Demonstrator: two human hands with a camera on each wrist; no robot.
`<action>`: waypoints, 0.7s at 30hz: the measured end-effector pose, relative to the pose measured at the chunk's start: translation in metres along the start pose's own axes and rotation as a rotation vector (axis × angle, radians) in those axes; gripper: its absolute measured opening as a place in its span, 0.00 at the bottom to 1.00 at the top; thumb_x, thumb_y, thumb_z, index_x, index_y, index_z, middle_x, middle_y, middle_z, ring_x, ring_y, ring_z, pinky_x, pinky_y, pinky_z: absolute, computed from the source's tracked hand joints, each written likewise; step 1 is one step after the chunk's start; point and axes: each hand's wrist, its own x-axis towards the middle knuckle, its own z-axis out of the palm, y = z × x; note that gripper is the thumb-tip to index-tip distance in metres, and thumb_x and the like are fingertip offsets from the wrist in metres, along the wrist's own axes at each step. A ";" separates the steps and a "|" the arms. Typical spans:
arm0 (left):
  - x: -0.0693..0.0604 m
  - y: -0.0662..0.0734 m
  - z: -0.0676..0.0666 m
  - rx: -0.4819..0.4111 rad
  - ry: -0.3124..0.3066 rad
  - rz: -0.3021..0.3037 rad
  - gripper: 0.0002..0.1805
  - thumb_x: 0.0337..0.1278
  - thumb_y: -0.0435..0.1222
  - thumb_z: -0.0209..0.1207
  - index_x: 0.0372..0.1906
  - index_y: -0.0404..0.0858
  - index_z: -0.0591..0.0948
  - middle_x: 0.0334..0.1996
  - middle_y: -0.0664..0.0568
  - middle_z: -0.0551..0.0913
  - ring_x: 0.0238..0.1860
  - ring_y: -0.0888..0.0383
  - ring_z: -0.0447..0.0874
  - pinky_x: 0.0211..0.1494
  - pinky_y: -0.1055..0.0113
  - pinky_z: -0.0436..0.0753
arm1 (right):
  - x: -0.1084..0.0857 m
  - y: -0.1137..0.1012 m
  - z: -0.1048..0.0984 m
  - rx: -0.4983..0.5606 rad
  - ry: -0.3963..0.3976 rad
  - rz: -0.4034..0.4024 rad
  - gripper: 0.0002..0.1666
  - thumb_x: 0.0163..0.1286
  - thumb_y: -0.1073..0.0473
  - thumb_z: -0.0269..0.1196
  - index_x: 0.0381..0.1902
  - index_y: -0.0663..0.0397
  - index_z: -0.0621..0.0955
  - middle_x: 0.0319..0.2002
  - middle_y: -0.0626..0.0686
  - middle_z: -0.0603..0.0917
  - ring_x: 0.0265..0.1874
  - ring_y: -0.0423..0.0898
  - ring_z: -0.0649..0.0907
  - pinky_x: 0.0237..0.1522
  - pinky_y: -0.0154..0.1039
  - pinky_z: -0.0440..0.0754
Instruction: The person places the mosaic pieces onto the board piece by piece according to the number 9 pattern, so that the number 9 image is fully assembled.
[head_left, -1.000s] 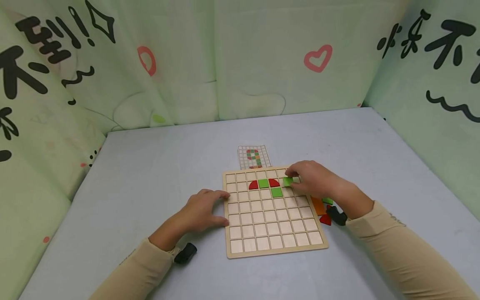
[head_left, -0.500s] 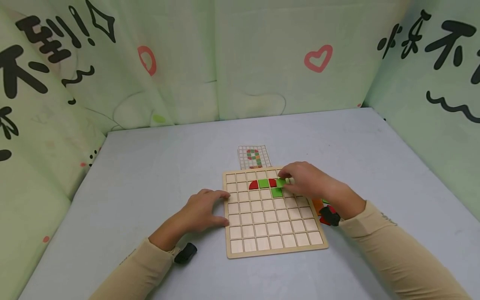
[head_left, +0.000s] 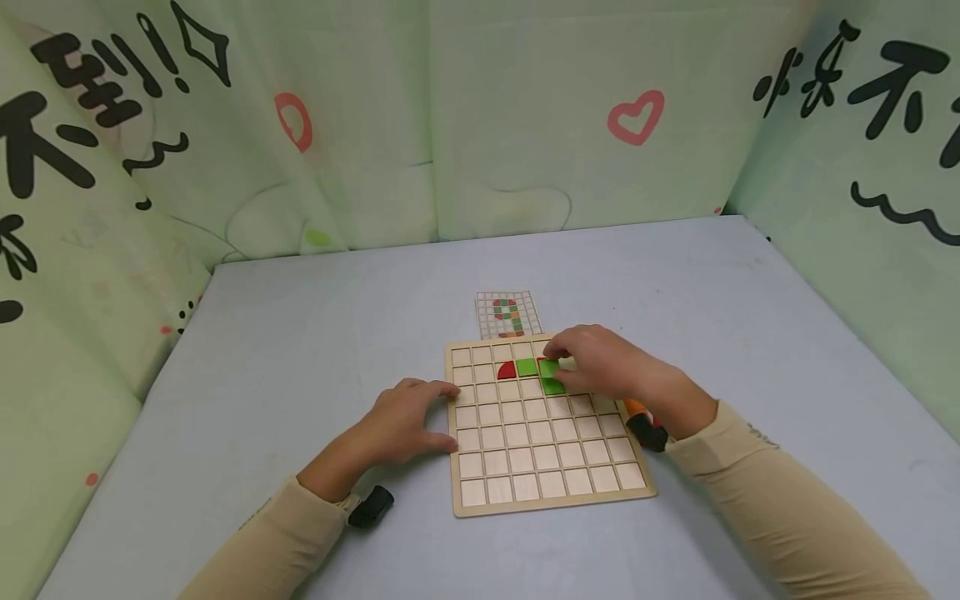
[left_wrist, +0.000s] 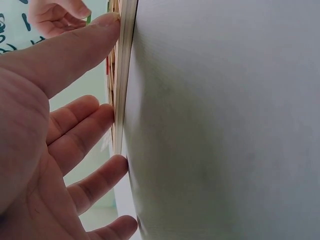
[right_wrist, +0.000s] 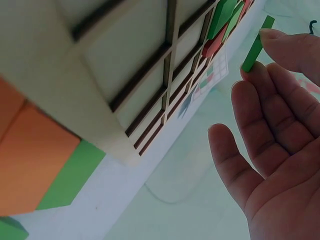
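Observation:
The wooden grid board (head_left: 517,458) lies on the table. In its upper rows sit a red quarter-round piece (head_left: 507,370), a green square (head_left: 527,367) and another green square (head_left: 553,387). My right hand (head_left: 603,362) holds a green square tile (head_left: 549,367) above the board, covering most of a second red piece; the right wrist view shows the tile (right_wrist: 257,44) pinched on edge between thumb and finger. My left hand (head_left: 397,421), fingers spread, touches the board's left edge; in the left wrist view its thumb and fingertips rest along the board's side (left_wrist: 121,75).
A small printed grid card (head_left: 510,315) with a coloured pattern lies behind the board. Orange pieces (head_left: 635,407) lie beside its right edge, partly under my right wrist; the right wrist view shows orange (right_wrist: 37,155) and green pieces (right_wrist: 72,175) there. Printed cloth walls (head_left: 517,167) surround the table.
My right hand has moved left over the board with the green tile, from near the right columns to above the second red piece. My left hand has stayed still.

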 end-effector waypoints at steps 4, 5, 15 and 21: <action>0.000 0.000 0.000 0.001 0.002 0.001 0.36 0.48 0.45 0.76 0.65 0.43 0.77 0.60 0.53 0.79 0.65 0.48 0.69 0.64 0.47 0.68 | 0.002 -0.003 0.001 0.004 0.004 -0.020 0.13 0.68 0.61 0.66 0.48 0.61 0.84 0.46 0.53 0.86 0.49 0.54 0.83 0.55 0.51 0.77; 0.000 0.000 0.000 0.001 0.002 0.002 0.36 0.48 0.45 0.76 0.65 0.43 0.77 0.60 0.53 0.79 0.65 0.48 0.69 0.64 0.47 0.68 | 0.003 -0.003 0.001 0.006 0.006 -0.028 0.12 0.67 0.62 0.66 0.47 0.61 0.84 0.45 0.52 0.86 0.48 0.53 0.83 0.54 0.51 0.78; 0.000 -0.001 0.000 0.003 0.002 0.007 0.37 0.48 0.45 0.76 0.65 0.43 0.77 0.60 0.53 0.79 0.65 0.48 0.69 0.65 0.47 0.67 | 0.006 -0.012 0.005 -0.016 -0.009 -0.065 0.12 0.67 0.61 0.69 0.46 0.60 0.84 0.40 0.50 0.85 0.41 0.48 0.82 0.50 0.48 0.78; 0.000 0.000 0.000 0.005 0.003 0.009 0.36 0.48 0.44 0.76 0.65 0.43 0.77 0.60 0.52 0.79 0.66 0.48 0.69 0.65 0.46 0.67 | 0.008 -0.016 0.007 -0.006 -0.023 -0.057 0.13 0.68 0.61 0.68 0.48 0.60 0.84 0.46 0.53 0.85 0.46 0.51 0.82 0.53 0.50 0.78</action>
